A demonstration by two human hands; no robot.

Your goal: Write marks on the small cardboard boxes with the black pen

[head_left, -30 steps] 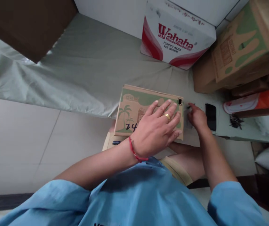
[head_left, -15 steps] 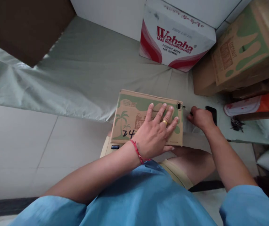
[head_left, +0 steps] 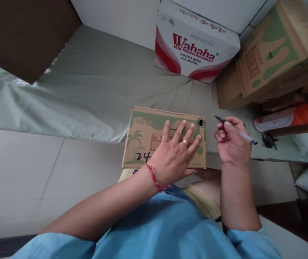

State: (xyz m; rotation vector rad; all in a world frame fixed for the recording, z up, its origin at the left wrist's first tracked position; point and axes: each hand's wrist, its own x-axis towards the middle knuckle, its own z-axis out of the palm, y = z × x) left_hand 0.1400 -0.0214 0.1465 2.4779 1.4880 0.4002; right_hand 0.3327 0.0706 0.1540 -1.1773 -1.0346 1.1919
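Note:
My left hand point(head_left: 175, 151) lies flat with its fingers spread on a brown cardboard box point(head_left: 140, 140). Green print, a palm tree and black handwritten marks show on the box's face, and a dark ragged hole point(head_left: 201, 122) sits at its upper right corner. To the right of the box, my right hand point(head_left: 233, 140) is closed round a pen point(head_left: 245, 137). The dark tip points up and left toward the holed corner, apart from the box. The box rests at the front edge of the cloth-covered surface, over my lap.
A white and red Wahaha carton point(head_left: 194, 50) stands against the wall at the back. Coconut cartons point(head_left: 267, 57) are stacked at the right, beside an orange and white package point(head_left: 291, 117) and a bunch of keys point(head_left: 269, 140). Pale green cloth point(head_left: 97, 79) covers the surface.
My right hand has turned palm-up and the pen now shows plainly in it. A dark phone-like object beside that hand is now mostly hidden. My left hand stays on the box.

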